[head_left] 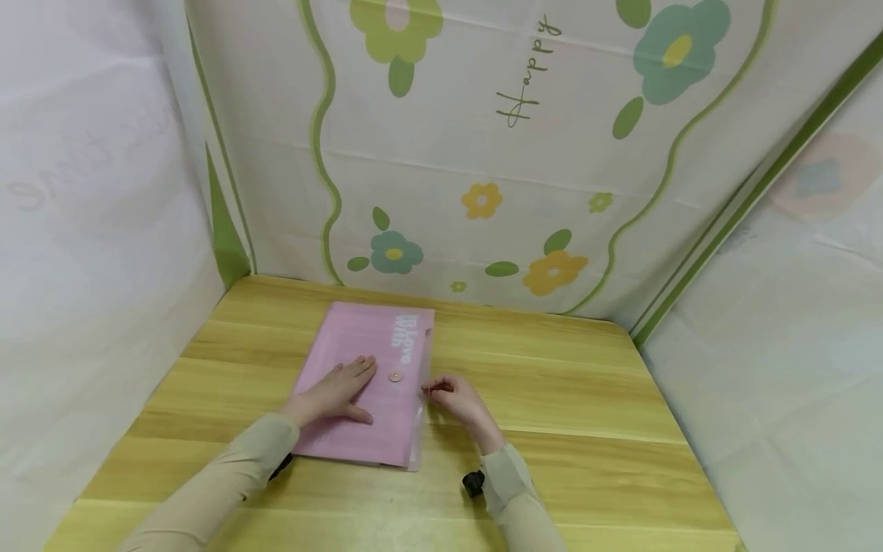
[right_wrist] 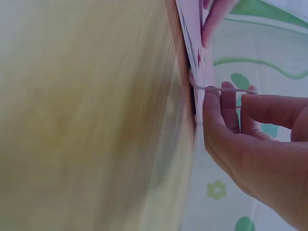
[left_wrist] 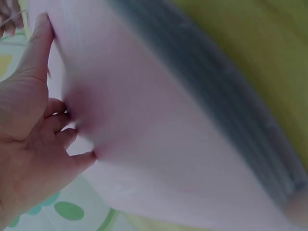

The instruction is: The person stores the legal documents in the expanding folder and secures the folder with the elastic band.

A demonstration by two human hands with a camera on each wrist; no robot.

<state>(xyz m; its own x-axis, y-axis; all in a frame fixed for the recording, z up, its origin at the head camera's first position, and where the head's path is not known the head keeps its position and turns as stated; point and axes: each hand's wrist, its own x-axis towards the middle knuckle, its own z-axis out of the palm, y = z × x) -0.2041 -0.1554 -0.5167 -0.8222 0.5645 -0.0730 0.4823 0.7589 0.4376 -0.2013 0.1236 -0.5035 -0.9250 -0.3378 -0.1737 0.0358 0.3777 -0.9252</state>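
A pink expanding file folder (head_left: 362, 330) lies flat on the table, with white lettering and a small round button (head_left: 395, 376) near its right edge. My left hand (head_left: 336, 389) presses on its cover with spread, extended fingers, left of the button. In the left wrist view, the fingertips dent the pink cover (left_wrist: 144, 125), and the folder's dark pleated side (left_wrist: 207, 91) shows. At the folder's right edge, my right hand (head_left: 458, 402) pinches a thin cord (right_wrist: 227, 89) between thumb and fingers. The cord loops from the edge of the folder.
The wood-grain table (head_left: 552, 414) extends to the right of the folder and in front of it. White fabric with printed flowers (head_left: 483, 201) hangs behind, and more fabric (head_left: 779, 330) stands along both sides. Black wrist gear (head_left: 473, 484) sits at the right cuff.
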